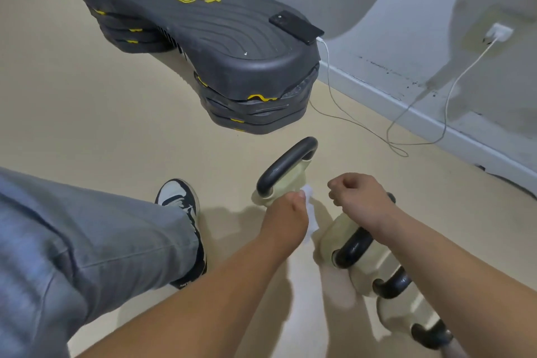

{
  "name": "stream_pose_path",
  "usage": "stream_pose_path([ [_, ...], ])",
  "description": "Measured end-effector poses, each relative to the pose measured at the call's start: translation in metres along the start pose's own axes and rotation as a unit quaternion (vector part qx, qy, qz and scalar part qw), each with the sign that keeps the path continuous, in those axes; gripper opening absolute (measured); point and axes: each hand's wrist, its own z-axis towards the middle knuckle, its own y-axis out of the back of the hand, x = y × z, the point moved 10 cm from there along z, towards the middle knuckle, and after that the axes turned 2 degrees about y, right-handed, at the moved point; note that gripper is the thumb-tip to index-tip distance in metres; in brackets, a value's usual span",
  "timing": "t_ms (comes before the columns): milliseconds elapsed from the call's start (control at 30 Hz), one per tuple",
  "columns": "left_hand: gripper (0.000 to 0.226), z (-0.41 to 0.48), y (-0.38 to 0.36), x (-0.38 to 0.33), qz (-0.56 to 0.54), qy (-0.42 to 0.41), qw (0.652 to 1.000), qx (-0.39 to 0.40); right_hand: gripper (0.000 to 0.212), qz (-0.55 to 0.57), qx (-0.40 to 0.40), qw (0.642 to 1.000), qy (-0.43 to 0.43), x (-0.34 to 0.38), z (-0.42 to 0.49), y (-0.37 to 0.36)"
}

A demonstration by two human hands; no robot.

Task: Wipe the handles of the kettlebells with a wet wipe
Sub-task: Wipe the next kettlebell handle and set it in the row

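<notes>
Several cream kettlebells with black handles stand in a row on the beige floor. The farthest kettlebell (286,166) is just beyond my hands. My left hand (286,216) pinches a white wet wipe (310,213) that hangs down beside that kettlebell's base. My right hand (359,193) is curled in a fist above the second kettlebell (353,247), covering part of its handle; whether it grips the handle is hidden. A third kettlebell (392,285) and a fourth kettlebell handle (430,336) lie under my right forearm.
A black and yellow aerobic step platform (203,35) stands just beyond the kettlebells, with a phone (296,26) on it. A white charging cable (406,122) runs across the floor to a wall socket (498,32). My left leg and sneaker (181,203) are at the left.
</notes>
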Motion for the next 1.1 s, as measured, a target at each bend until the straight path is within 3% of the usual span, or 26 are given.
stream_pose_path([
  [67,0.048,-0.006,-0.005,0.003,-0.039,0.013,0.999,-0.006,0.033,-0.001,-0.035,0.999,0.004,-0.006,-0.009,0.014],
  [200,0.048,-0.015,-0.028,0.005,-0.079,0.019,0.995,0.059,0.020,-0.018,-0.143,0.990,0.010,-0.019,-0.032,0.056],
  [333,0.060,-0.008,-0.038,0.006,-0.089,0.035,0.994,0.045,0.024,0.045,-0.224,0.971,-0.064,-0.069,-0.044,0.089],
  [467,0.056,0.000,-0.048,0.003,-0.059,0.020,0.998,0.027,0.047,0.142,-0.146,0.965,-0.164,-0.111,-0.042,0.076],
  [567,0.057,0.001,-0.057,0.002,-0.028,0.006,0.999,0.033,0.045,0.184,-0.060,0.965,-0.177,-0.114,-0.034,0.048],
  [667,0.058,-0.002,-0.051,-0.017,-0.009,-0.020,1.000,0.019,0.034,0.184,-0.074,0.964,-0.178,-0.117,-0.026,0.053],
  [867,0.044,-0.020,-0.056,-0.042,0.022,-0.079,0.997,0.003,0.036,0.215,-0.061,0.954,-0.199,-0.134,-0.013,0.066],
  [1100,0.038,-0.056,-0.099,-0.072,0.106,-0.240,0.964,0.051,0.037,0.266,-0.070,0.936,-0.219,-0.139,-0.012,0.057],
])
